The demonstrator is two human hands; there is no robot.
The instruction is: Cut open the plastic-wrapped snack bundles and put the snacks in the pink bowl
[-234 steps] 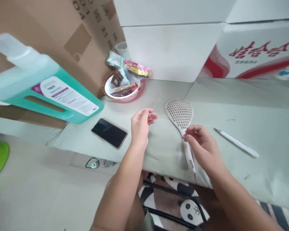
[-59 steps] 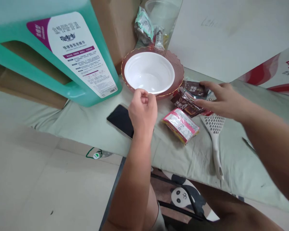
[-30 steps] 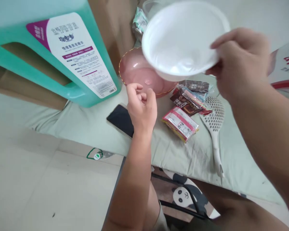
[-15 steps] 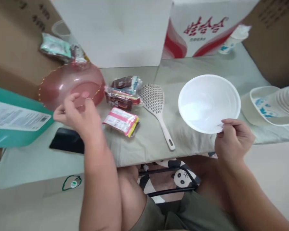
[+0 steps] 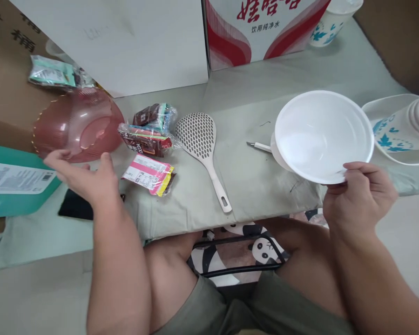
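My right hand [image 5: 361,202] grips the near right rim of a white plastic bowl [image 5: 323,135], fingers closed with the thumb on top. The bowl looks tilted and raised off the cloth. From behind its left side pokes a thin white tool with a dark pointed tip [image 5: 259,146]; the rest of it is hidden. My left hand [image 5: 87,179] has its fingers spread and holds nothing visible, at the near edge of a translucent pink bowl [image 5: 73,123] with a gold beaded rim. A dark phone-like slab [image 5: 75,204] lies below that hand.
Mid-table lie several wrapped snack packs [image 5: 148,174] and a pale slotted strainer spoon [image 5: 199,139]. Stacked paper cups [image 5: 405,125] lie in a white basket [image 5: 398,156] at right. A teal container [image 5: 17,181] stands left; white boxes [image 5: 153,42] line the back.
My right hand has lifted and tilted the white bowl, baring part of the thin tool. My left hand's fingers have spread from a near-pinch. The camera view has shifted.
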